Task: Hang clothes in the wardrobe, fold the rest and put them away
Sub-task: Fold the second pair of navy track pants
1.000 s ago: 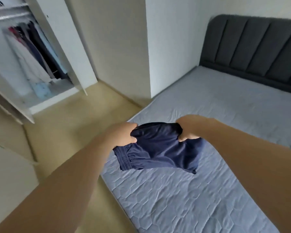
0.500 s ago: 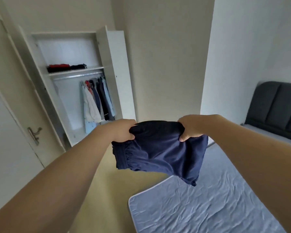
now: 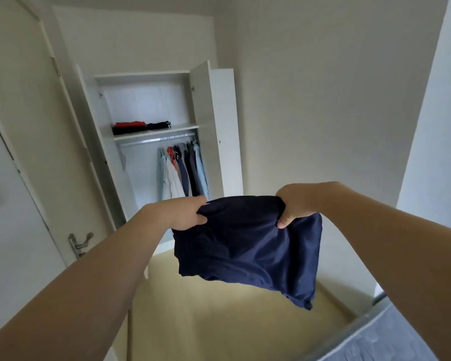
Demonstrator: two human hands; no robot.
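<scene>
The folded shorts (image 3: 248,246) are held up in mid-air at the centre of the view, gripped along the top edge at both corners. The left hand (image 3: 186,213) is closed on the corner at 9 o'clock, thumb over the cloth; the right hand (image 3: 296,204) is closed on the corner at 3 o'clock, thumb tip pressed into the fabric. A grip at both ends is probably used so that the fold is kept from falling open while the shorts are carried. The wardrobe (image 3: 219,126) stands open at 11 o'clock, well apart from the hands. Folded clothes (image 3: 141,126) are stacked on its shelf (image 3: 156,133), above the hung clothes (image 3: 182,170). The shelf is judged the likely place for the shorts. A bed (image 3: 391,334) corner is seen at 5 o'clock.
</scene>
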